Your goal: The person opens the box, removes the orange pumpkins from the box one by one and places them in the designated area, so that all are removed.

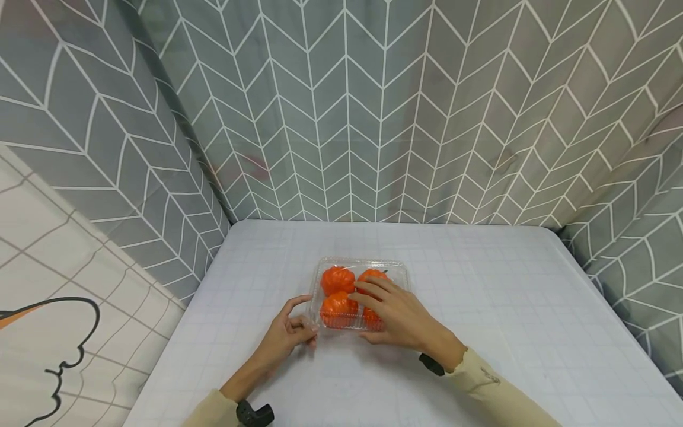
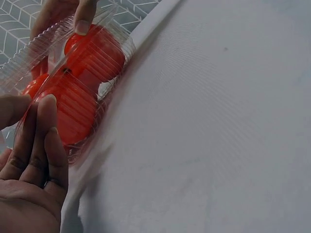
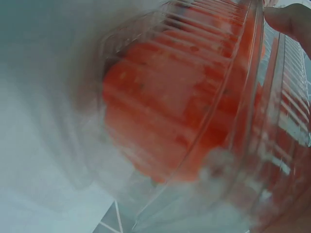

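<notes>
Four orange pumpkins (image 1: 338, 281), countable only in head view; clear container (image 1: 363, 263), right hand (image 1: 399, 314) gripping lid (image 2: 13, 69); left hand (image 2: 36, 167) pinching rim (image 2: 54, 71), plainest in left wrist view.

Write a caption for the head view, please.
Left hand holds a clear box of four orange fruits; right hand is over its right side.

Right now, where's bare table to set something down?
Bare: white tabletop right of the right hand, behind the clear container to patterned curtain, and left to the table edge. Crowded: the container, four orange pumpkin-like pieces inside, left hand at its left, right hand over its right.
</notes>
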Motion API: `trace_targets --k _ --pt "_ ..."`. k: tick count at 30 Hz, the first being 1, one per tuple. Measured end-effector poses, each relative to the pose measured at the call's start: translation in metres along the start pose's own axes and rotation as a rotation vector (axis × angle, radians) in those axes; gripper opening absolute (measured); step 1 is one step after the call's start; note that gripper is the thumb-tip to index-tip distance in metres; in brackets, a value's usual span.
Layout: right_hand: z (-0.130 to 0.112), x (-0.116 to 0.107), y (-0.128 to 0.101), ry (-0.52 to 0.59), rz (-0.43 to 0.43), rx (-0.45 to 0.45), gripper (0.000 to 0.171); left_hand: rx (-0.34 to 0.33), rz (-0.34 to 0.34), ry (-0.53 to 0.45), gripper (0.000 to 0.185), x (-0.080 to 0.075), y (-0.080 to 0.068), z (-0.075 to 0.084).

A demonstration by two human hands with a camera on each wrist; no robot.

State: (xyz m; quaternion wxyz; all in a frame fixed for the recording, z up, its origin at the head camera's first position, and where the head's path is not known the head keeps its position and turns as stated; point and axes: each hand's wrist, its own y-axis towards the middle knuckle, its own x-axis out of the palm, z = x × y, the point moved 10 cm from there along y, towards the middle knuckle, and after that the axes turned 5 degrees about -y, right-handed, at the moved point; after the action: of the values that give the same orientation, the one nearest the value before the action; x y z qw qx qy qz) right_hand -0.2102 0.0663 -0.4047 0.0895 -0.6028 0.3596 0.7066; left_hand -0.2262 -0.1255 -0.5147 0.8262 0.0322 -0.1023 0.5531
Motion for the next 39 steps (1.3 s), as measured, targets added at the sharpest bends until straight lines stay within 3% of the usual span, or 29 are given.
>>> trace_targets --k 13,39 --pt "0.008 -0.011 -0.018 0.008 0.048 -0.010 0.074 -0.026 0.018 0.039 0.076 -0.004 0.002 0.000" --pt "0.027 -0.018 -0.042 0.052 -0.002 0.053 0.072 -0.064 0.014 0.047 0.079 -0.008 0.004 -0.003"
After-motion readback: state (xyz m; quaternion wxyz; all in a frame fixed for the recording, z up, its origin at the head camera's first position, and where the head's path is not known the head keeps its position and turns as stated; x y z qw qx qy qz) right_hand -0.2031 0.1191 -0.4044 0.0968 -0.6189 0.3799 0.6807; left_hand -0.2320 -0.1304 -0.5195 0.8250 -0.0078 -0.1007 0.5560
